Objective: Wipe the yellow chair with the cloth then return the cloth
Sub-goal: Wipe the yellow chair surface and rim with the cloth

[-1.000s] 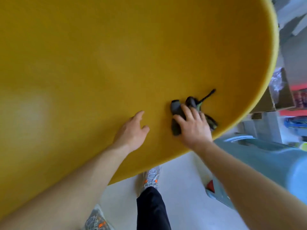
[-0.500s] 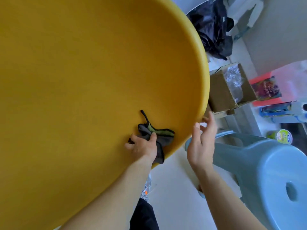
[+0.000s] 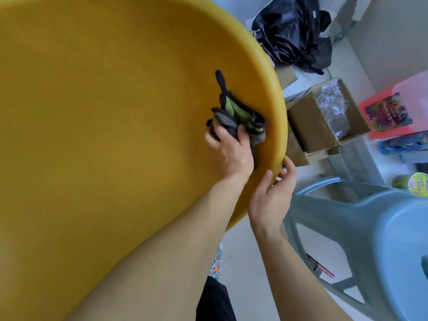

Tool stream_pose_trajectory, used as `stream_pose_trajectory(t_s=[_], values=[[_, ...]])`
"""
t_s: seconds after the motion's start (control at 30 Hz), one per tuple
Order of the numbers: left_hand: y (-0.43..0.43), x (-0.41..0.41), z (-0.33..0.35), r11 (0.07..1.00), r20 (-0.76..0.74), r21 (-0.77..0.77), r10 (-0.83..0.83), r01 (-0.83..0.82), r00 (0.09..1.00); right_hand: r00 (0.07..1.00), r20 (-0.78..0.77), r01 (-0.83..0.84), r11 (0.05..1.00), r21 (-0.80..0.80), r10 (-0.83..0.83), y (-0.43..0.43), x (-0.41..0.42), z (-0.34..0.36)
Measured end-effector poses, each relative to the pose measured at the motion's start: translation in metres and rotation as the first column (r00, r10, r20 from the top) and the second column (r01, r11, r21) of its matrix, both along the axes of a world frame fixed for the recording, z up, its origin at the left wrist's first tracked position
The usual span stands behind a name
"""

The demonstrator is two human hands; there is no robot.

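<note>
So the cloth (image 3: 236, 112) has switched sides: the left hand (image 3: 228, 151) grips it bunched, now up at 3 o'clock on the yellow chair (image 3: 104, 112), just inside the edge. Meanwhile the right hand (image 3: 271, 195) has curled onto the edge at 4 o'clock. Still mid-wipe, I reckon.
</note>
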State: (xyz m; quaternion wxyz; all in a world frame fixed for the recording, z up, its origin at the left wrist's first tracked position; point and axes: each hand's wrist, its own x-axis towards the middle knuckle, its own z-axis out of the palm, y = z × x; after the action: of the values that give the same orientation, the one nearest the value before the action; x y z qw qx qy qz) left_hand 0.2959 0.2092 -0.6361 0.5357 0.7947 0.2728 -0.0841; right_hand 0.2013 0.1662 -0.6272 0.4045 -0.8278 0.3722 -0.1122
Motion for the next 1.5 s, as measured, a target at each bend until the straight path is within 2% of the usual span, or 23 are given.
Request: stream_pose_trajectory(t_s=[0.07,0.13,0.17,0.23,0.33,0.43,0.5,0.57,0.6,0.63,0.7,0.77,0.83,0.87,0.93,1.0,1.07,1.13,1.17,1.27,1.4,1.43,1.5], values=[[0.009,-0.037,-0.022,0.996,-0.205,0.069,-0.046,0.061,0.978,1.0,-0.014,-0.013,1.0,-0.015,0.013,-0.001,0.0,0.002],[0.014,-0.031,-0.014,0.999,-0.412,-0.025,0.013,-0.025,0.911,0.998,-0.055,-0.032,0.999,-0.028,0.03,-0.002,-0.002,0.004],[0.015,-0.01,-0.005,0.987,-0.445,-0.118,0.046,-0.11,0.894,0.997,-0.078,-0.029,0.999,-0.033,0.027,-0.003,-0.003,0.004],[0.019,0.048,0.027,0.937,-0.374,-0.265,0.118,-0.228,0.92,0.993,-0.114,-0.011,1.0,-0.018,0.009,0.001,-0.003,0.006],[0.013,0.12,0.064,0.908,-0.177,-0.33,0.208,-0.257,0.962,0.986,-0.163,0.038,0.998,0.05,-0.029,0.004,0.0,0.017],[0.006,0.086,0.065,0.966,-0.059,-0.224,0.118,-0.128,0.991,0.984,-0.172,0.069,0.991,0.111,-0.049,-0.004,0.033,0.041],[0.015,0.04,0.036,0.991,-0.188,-0.131,-0.019,-0.005,0.982,0.997,-0.078,-0.008,0.997,0.078,0.014,-0.007,0.079,0.068],[0.027,0.011,0.004,0.981,-0.395,-0.036,-0.187,0.188,0.899,0.992,-0.013,-0.125,0.992,0.028,0.125,-0.001,0.128,0.09],[0.034,0.011,-0.002,0.971,-0.454,-0.041,-0.227,0.234,0.861,0.983,-0.012,-0.186,0.982,-0.041,0.185,0.007,0.147,0.097],[0.041,0.019,-0.003,0.976,-0.47,-0.059,-0.212,0.209,0.857,0.973,-0.011,-0.23,0.963,-0.139,0.23,0.015,0.159,0.098],[0.052,0.055,0.01,0.989,-0.421,-0.142,-0.016,-0.049,0.907,0.97,0.004,-0.231,0.918,-0.323,0.245,0.03,0.168,0.093],[0.069,0.113,0.038,0.904,-0.316,-0.266,0.245,-0.333,0.917,0.977,0.006,-0.19,0.884,-0.427,0.213,0.035,0.166,0.083],[0.085,0.163,0.064,0.806,-0.2,-0.356,0.429,-0.473,0.881,0.977,0.004,-0.186,0.862,-0.472,0.213,0.034,0.163,0.075],[0.09,0.175,0.071,0.817,-0.164,-0.332,0.442,-0.471,0.882,0.977,-0.007,-0.19,0.858,-0.478,0.213,0.033,0.163,0.073],[0.091,0.161,0.064,0.933,-0.171,-0.113,0.319,-0.34,0.932,0.977,-0.035,-0.199,0.851,-0.487,0.208,0.032,0.166,0.071],[0.091,0.117,0.033,0.988,-0.344,0.045,0.156,-0.15,0.926,0.978,-0.054,-0.2,0.829,-0.522,0.202,0.034,0.163,0.07],[0.095,0.071,0.003,0.997,-0.541,0.027,0.071,-0.067,0.838,0.976,-0.077,-0.211,0.802,-0.559,0.204,0.035,0.161,0.068],[0.103,0.059,-0.008,0.999,-0.599,-0.005,0.032,-0.044,0.8,0.977,-0.104,-0.21,0.79,-0.576,0.185,0.038,0.164,0.067],[0.106,0.069,-0.004,0.996,-0.579,-0.048,0.035,-0.077,0.815,0.981,-0.107,-0.193,0.786,-0.587,0.161,0.039,0.165,0.065],[0.117,0.13,0.036,0.961,-0.305,-0.134,0.193,-0.243,0.933,0.985,-0.102,-0.175,0.785,-0.594,0.142,0.043,0.166,0.065],[0.126,0.171,0.08,0.863,-0.15,-0.241,0.419,-0.444,0.896,0.981,-0.122,-0.195,0.789,-0.583,0.153,0.042,0.166,0.068],[0.119,0.159,0.081,0.895,-0.144,-0.18,0.387,-0.409,0.911,0.979,-0.125,-0.202,0.797,-0.569,0.159,0.042,0.165,0.069],[0.095,0.125,0.069,0.966,-0.224,-0.114,0.201,-0.23,0.954,0.976,-0.13,-0.219,0.817,-0.533,0.176,0.041,0.164,0.07]])
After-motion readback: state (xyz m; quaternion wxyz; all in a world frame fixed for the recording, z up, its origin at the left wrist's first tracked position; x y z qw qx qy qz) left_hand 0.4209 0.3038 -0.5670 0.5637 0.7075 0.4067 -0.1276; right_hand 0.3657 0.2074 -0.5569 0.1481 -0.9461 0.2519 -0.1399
